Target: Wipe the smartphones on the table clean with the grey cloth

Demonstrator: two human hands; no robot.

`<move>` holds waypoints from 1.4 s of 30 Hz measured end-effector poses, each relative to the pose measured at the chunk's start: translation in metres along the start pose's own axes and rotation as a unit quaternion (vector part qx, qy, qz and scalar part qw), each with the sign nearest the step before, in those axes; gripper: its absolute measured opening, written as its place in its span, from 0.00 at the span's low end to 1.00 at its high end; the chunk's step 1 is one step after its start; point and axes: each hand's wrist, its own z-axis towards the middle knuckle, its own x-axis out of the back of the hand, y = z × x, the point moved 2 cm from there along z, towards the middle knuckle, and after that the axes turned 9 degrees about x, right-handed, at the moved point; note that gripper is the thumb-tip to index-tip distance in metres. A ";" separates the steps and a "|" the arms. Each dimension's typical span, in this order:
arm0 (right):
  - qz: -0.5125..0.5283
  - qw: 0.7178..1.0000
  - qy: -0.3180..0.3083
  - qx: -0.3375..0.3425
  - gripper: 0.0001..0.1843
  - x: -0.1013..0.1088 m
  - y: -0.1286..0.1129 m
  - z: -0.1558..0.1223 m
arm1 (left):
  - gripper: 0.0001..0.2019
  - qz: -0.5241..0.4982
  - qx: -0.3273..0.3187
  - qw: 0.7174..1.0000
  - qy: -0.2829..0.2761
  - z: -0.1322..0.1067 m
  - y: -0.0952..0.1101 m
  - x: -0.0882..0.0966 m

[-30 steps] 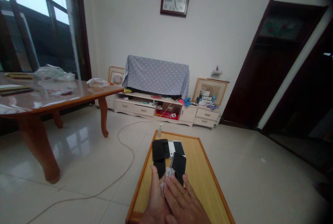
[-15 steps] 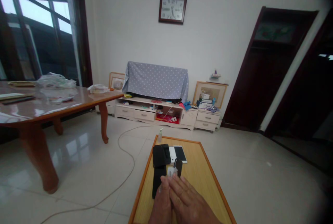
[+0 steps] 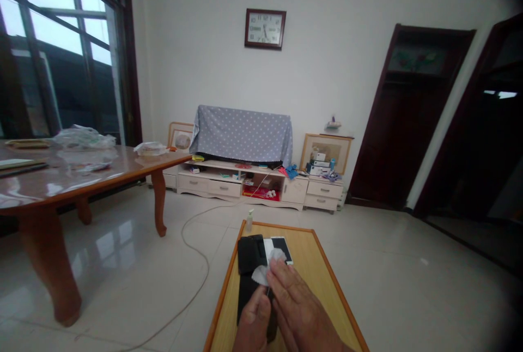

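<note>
My left hand grips a dark phone low over the small wooden table. My right hand lies over it with fingers together, pressing a crumpled white cloth onto the phone. Beside them on the table lie a long black phone, a black wallet-like case and a white-edged phone.
A small pump bottle stands at the table's far left corner. A white cable loops over the tiled floor. A big brown table stands to the left, a low cabinet against the far wall, and dark doorways to the right.
The view has tilted upward. The phone between my hands went from lying flat to being held up. The white cloth moved from between my hands to the top of the phone.
</note>
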 end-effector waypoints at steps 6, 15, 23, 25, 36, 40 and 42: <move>0.138 0.966 0.074 -0.208 0.23 -0.002 0.031 -0.002 | 0.24 -0.051 0.079 0.996 -0.005 -0.008 0.011 -0.015; 0.137 0.972 0.078 -0.173 0.28 -0.040 -0.016 -0.056 | 0.20 -0.298 0.135 0.945 -0.020 0.006 -0.009 -0.012; 0.123 0.973 0.107 -0.165 0.27 -0.044 -0.031 -0.079 | 0.25 -0.284 0.155 0.946 -0.004 0.006 -0.009 -0.012; 0.126 0.965 0.101 -0.208 0.24 -0.031 -0.011 -0.061 | 0.24 -0.293 0.166 0.941 -0.023 0.006 -0.015 -0.019; 0.152 0.949 0.140 -0.237 0.19 -0.031 -0.042 -0.081 | 0.27 -0.277 0.134 0.951 0.044 0.018 -0.018 -0.011; 0.234 0.893 0.162 -0.350 0.13 -0.022 -0.046 -0.080 | 0.28 -0.298 0.123 0.947 0.013 0.015 -0.013 -0.017; 0.289 0.858 0.156 -0.394 0.12 -0.019 -0.045 -0.075 | 0.27 -0.310 0.123 0.943 -0.011 0.013 -0.009 -0.019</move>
